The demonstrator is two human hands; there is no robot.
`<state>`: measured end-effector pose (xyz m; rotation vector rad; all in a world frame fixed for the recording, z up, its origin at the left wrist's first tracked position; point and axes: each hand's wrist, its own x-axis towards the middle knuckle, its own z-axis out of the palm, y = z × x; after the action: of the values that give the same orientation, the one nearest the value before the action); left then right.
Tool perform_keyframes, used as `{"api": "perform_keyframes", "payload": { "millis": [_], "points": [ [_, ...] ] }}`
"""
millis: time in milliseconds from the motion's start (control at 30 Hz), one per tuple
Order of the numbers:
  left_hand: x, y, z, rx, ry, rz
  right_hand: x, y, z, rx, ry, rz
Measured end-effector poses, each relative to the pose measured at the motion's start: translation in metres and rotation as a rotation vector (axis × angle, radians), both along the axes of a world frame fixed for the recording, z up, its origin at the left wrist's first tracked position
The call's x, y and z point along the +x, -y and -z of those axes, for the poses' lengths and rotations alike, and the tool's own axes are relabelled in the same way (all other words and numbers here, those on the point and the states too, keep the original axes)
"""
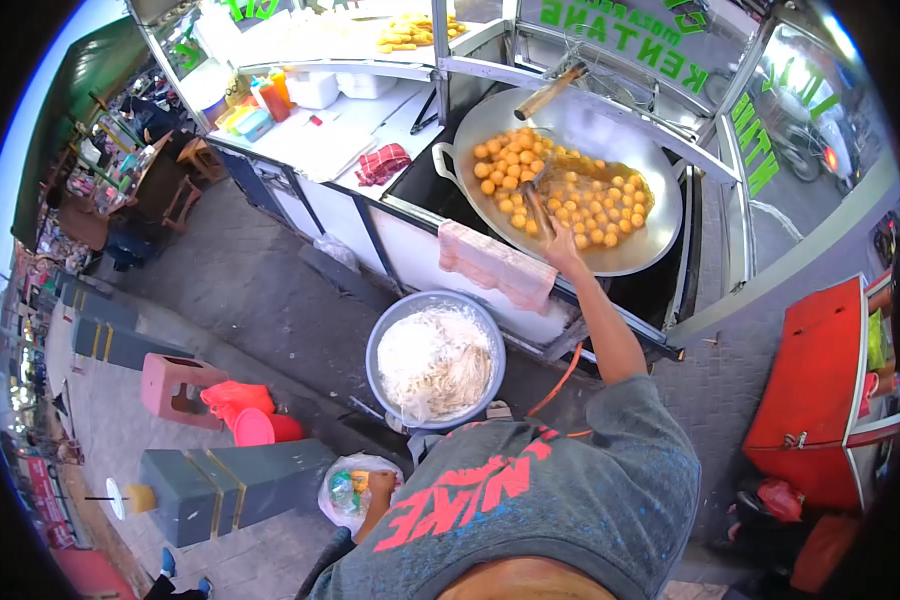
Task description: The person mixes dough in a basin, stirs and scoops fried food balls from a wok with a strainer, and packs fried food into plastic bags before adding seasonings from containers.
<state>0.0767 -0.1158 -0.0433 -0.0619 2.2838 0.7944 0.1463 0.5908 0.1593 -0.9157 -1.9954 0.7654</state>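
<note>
1 wok [615,130]: dozens of balls [600,205], bare wall toward rim | right hand [562,247]: gripping 1 utensil [536,208] inside near edge | left hand [380,487]: by 1 bag [346,490] low-left of wok, grip can't be told | 1 basin [373,365] between

head view | head-worn | faces forward, down — shirt [610,470] close below, wok [610,125] beyond | wide, round-edged

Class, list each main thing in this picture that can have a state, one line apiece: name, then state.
Right hand, closed around the wooden handle
Left hand, at the plastic bag; grip unclear
Wok, uncovered
Balls, golden-orange, inside the wok
Basin, uncovered, holding white floury mixture
Pink cloth, hanging over the cart edge
Red checked cloth, bunched on the counter
</note>
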Motion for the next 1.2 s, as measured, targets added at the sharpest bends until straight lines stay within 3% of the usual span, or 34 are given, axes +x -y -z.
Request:
{"api": "perform_keyframes", "payload": {
  "millis": [33, 67, 133, 267, 367, 467, 567, 700, 733, 833, 867, 900, 933, 967, 1033, 1067, 1133, 1167, 1200],
  "points": [
    [-0.006, -0.008, -0.001, -0.014, -0.05, 0.091, 0.006, 0.012, 0.004, 0.371, 0.046, 0.067],
    [-0.007, -0.013, -0.003, -0.018, -0.072, 0.125, 0.02, 0.021, 0.007, 0.286, 0.146, 0.03],
    [-0.014, -0.028, -0.032, -0.032, -0.117, 0.193, 0.051, 0.068, -0.046, 0.103, 0.341, -0.045],
    [-0.028, -0.06, -0.057, -0.15, -0.179, 0.358, 0.111, 0.119, -0.07, 0.168, 0.644, -0.027],
    [-0.039, -0.055, -0.025, -0.186, -0.157, 0.275, 0.159, 0.127, -0.081, 0.21, 0.745, 0.093],
    [-0.042, -0.036, 0.03, -0.079, -0.524, 0.194, 0.193, 0.106, -0.089, 0.292, 0.683, 0.248],
    [-0.038, -0.054, -0.017, -0.047, -0.031, -0.019, 0.207, 0.045, -0.091, 0.329, 0.753, 0.356],
    [-0.021, -0.044, -0.034, -0.079, -0.092, 0.018, 0.205, -0.017, -0.104, 0.18, 0.824, 0.443],
    [-0.021, -0.02, 0.009, -0.084, -0.179, 0.038, 0.199, -0.022, -0.106, 0.126, 0.848, 0.419],
    [0.004, 0.014, -0.01, -0.265, -0.689, 1.12, 0.179, -0.061, -0.044, 0.074, 0.76, 0.31],
    [0.017, 0.036, 0.036, -0.046, -0.267, 0.693, 0.161, -0.073, -0.015, -0.01, 0.645, 0.318],
    [0.029, 0.027, 0.023, 0.165, 0.007, 0.162, 0.139, -0.085, 0.014, -0.093, 0.528, 0.323],
    [0.042, 0.042, 0.038, 0.065, 0.01, 0.039, 0.118, -0.087, 0.019, -0.221, 0.444, 0.3],
    [0.057, 0.04, 0.019, -0.027, 0.014, -0.092, 0.097, -0.09, 0.024, -0.346, 0.358, 0.287],
    [0.07, 0.05, 0.016, -0.152, -0.253, 0.179, 0.041, -0.071, 0.012, -0.679, 0.253, 0.201],
    [0.074, 0.052, 0.013, -0.216, -0.383, 0.315, 0.018, -0.066, 0.006, -0.817, 0.069, 0.157],
    [0.073, 0.051, 0.002, -0.224, -0.376, 0.461, -0.013, -0.052, -0.003, -1.088, -0.3, 0.071],
    [0.069, 0.048, -0.004, -0.227, -0.375, 0.535, -0.023, -0.045, -0.01, -1.104, -0.362, 0.015],
    [0.065, 0.041, -0.018, -0.201, -0.258, 0.357, -0.029, -0.037, -0.019, -1.119, -0.424, -0.04]
  ]
}}
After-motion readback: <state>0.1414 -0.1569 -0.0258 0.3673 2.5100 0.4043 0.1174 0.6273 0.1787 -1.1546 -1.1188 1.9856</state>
